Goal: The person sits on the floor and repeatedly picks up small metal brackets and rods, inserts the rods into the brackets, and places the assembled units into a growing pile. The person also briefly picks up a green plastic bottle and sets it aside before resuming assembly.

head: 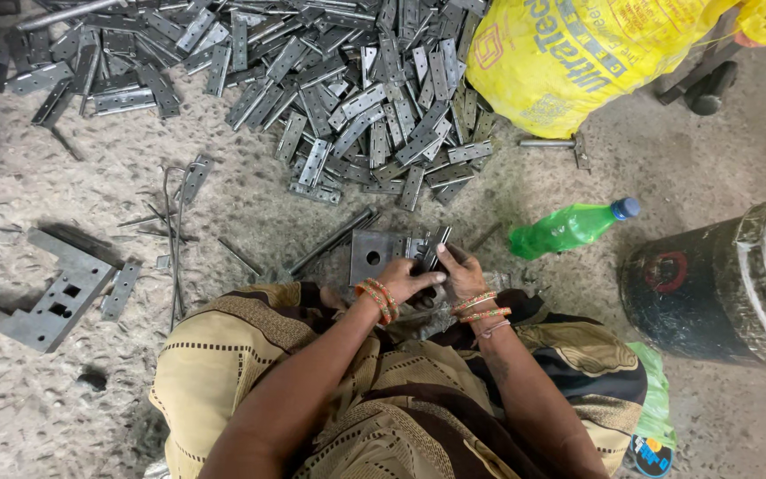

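A small metalworking workshop was indicated; a rough, gritty concrete floor (738,417) was used as the work surface; a large heap of grey metal hinges (330,89) was spread across it; loose metal rods (330,241), a stepped steel block (46,306) and a black drum (729,284) were noted nearby.

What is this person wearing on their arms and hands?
Both arms are bare, with no sleeves or gloves. The left hand has a stack of orange and red bangles at the wrist. The right hand has similar orange bangles, plus a thin pale one just above them.
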